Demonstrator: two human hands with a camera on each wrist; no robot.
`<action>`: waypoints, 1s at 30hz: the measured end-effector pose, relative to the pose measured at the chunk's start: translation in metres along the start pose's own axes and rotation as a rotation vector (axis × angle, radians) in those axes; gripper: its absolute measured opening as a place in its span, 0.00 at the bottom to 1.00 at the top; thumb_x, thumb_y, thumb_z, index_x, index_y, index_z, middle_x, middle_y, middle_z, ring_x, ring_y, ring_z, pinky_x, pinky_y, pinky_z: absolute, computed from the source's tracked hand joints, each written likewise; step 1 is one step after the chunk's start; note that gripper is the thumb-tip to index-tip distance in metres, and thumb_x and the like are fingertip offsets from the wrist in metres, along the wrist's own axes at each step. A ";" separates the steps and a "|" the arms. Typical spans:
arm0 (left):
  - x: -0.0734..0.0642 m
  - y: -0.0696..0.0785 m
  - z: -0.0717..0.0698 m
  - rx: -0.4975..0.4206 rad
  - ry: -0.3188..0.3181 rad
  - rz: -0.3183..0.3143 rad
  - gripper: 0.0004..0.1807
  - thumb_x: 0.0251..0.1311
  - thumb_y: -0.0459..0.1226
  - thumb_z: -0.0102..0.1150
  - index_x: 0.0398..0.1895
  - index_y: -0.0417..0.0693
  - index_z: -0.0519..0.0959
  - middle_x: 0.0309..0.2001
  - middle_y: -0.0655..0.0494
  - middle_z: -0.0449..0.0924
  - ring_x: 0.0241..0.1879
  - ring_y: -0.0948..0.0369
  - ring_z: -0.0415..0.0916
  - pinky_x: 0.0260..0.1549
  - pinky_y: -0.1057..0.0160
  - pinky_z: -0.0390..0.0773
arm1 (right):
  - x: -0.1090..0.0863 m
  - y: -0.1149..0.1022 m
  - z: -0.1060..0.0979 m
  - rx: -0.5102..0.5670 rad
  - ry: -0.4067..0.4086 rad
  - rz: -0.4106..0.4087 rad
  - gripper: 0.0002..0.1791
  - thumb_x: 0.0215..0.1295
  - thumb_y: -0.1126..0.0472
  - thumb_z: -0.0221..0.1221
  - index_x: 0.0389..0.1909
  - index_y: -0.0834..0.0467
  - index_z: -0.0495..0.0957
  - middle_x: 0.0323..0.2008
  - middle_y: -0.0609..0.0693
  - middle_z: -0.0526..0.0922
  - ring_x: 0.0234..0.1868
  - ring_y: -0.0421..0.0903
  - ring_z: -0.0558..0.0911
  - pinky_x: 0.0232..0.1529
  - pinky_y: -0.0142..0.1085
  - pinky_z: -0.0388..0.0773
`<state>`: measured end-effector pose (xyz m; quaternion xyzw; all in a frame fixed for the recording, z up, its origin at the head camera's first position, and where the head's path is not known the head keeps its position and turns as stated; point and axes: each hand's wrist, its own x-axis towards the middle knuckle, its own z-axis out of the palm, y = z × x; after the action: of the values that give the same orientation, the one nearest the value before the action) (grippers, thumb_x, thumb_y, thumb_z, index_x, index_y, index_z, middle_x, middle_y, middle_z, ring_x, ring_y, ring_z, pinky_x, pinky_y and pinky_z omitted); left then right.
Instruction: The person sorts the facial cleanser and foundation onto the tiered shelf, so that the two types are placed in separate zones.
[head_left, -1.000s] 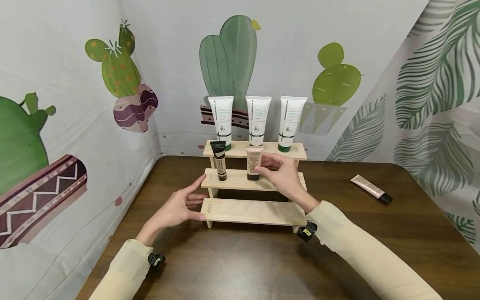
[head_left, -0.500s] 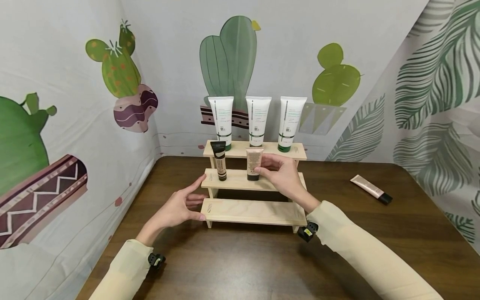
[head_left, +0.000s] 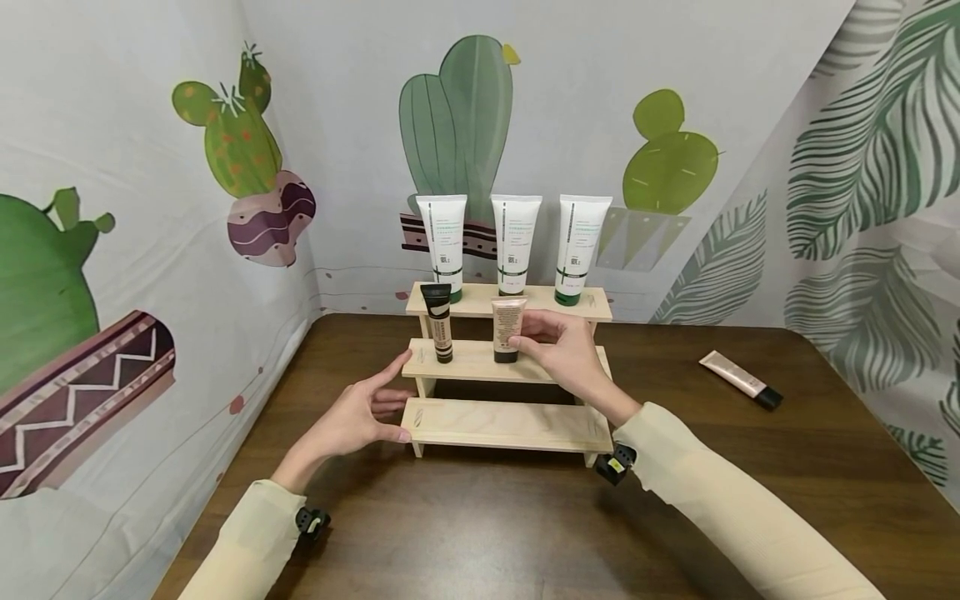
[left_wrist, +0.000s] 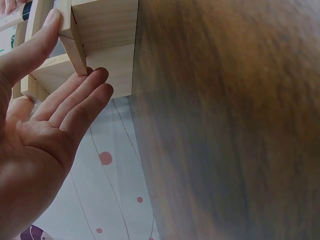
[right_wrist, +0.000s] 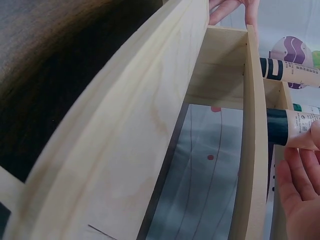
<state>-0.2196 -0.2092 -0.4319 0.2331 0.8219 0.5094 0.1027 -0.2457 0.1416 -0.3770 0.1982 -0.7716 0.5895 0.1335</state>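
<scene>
On the left, my left hand (head_left: 352, 419) rests against the side of a three-tier wooden display stand (head_left: 510, 423). Its thumb lies at the lowest tier's corner and the index finger reaches the middle tier's end; the fingers (left_wrist: 80, 107) look fairly straight in the left wrist view. My right hand (head_left: 566, 350) pinches a small beige cosmetic tube (head_left: 508, 325) from its right side. That tube is upright, dark cap down on the middle tier. Left of it on the same tier stands a slimmer black-and-beige tube (head_left: 441, 325).
White squeeze tubes (head_left: 442, 237) with dark or green caps line the top tier. A further beige tube with a black cap (head_left: 738, 377) lies on the brown table (head_left: 465, 533) at the right. A cactus-print cloth (head_left: 570, 50) hangs close behind the stand.
</scene>
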 end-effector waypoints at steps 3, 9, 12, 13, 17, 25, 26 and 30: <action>0.000 0.000 0.000 0.000 0.003 -0.004 0.69 0.45 0.22 0.82 0.87 0.66 0.51 0.64 0.30 0.77 0.60 0.42 0.81 0.58 0.46 0.82 | 0.000 0.001 0.000 -0.001 -0.002 -0.003 0.18 0.61 0.68 0.75 0.52 0.65 0.87 0.40 0.58 0.91 0.41 0.54 0.89 0.46 0.34 0.87; 0.000 0.000 0.000 -0.002 0.004 -0.003 0.69 0.46 0.23 0.82 0.87 0.66 0.51 0.63 0.29 0.77 0.60 0.41 0.81 0.58 0.45 0.82 | 0.000 0.001 0.000 -0.005 0.001 -0.015 0.18 0.61 0.68 0.75 0.52 0.66 0.87 0.40 0.57 0.91 0.41 0.54 0.89 0.47 0.35 0.87; 0.000 -0.001 0.000 -0.005 0.004 -0.006 0.69 0.46 0.23 0.82 0.87 0.67 0.51 0.63 0.30 0.77 0.60 0.42 0.81 0.59 0.45 0.82 | 0.000 0.000 0.000 -0.008 0.002 -0.017 0.18 0.61 0.69 0.76 0.52 0.66 0.87 0.40 0.58 0.91 0.40 0.54 0.89 0.46 0.35 0.87; 0.000 -0.001 0.000 -0.005 0.003 -0.005 0.69 0.46 0.23 0.83 0.87 0.66 0.51 0.63 0.29 0.77 0.60 0.42 0.81 0.59 0.45 0.82 | -0.001 0.000 0.000 -0.010 0.001 -0.018 0.18 0.61 0.69 0.76 0.52 0.66 0.87 0.40 0.58 0.91 0.40 0.54 0.89 0.46 0.36 0.87; 0.000 -0.001 0.000 -0.008 0.003 -0.007 0.69 0.46 0.24 0.83 0.87 0.66 0.51 0.63 0.30 0.78 0.60 0.42 0.81 0.58 0.47 0.83 | -0.001 -0.002 0.001 -0.017 0.000 -0.018 0.19 0.60 0.69 0.76 0.52 0.67 0.87 0.40 0.58 0.90 0.40 0.55 0.89 0.46 0.37 0.88; -0.001 0.000 0.000 -0.006 0.000 0.005 0.68 0.46 0.24 0.83 0.87 0.64 0.51 0.63 0.29 0.78 0.60 0.41 0.81 0.57 0.47 0.83 | -0.002 0.001 -0.001 -0.025 0.004 -0.030 0.19 0.60 0.70 0.76 0.52 0.67 0.87 0.39 0.58 0.91 0.41 0.54 0.90 0.50 0.45 0.88; 0.000 0.000 0.001 -0.006 0.001 -0.001 0.68 0.46 0.24 0.83 0.87 0.65 0.51 0.63 0.30 0.78 0.60 0.41 0.81 0.58 0.47 0.83 | -0.003 0.001 -0.002 -0.026 0.005 -0.035 0.19 0.60 0.70 0.76 0.52 0.67 0.87 0.40 0.57 0.91 0.41 0.54 0.89 0.50 0.46 0.87; 0.000 0.000 0.001 0.001 0.000 -0.005 0.68 0.47 0.24 0.83 0.87 0.66 0.51 0.63 0.30 0.78 0.60 0.42 0.81 0.57 0.49 0.83 | -0.004 0.002 -0.005 -0.036 0.004 -0.054 0.18 0.60 0.68 0.76 0.52 0.65 0.88 0.40 0.55 0.91 0.42 0.52 0.89 0.52 0.47 0.87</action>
<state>-0.2190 -0.2087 -0.4324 0.2314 0.8228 0.5086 0.1039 -0.2431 0.1475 -0.3796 0.2154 -0.7762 0.5722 0.1543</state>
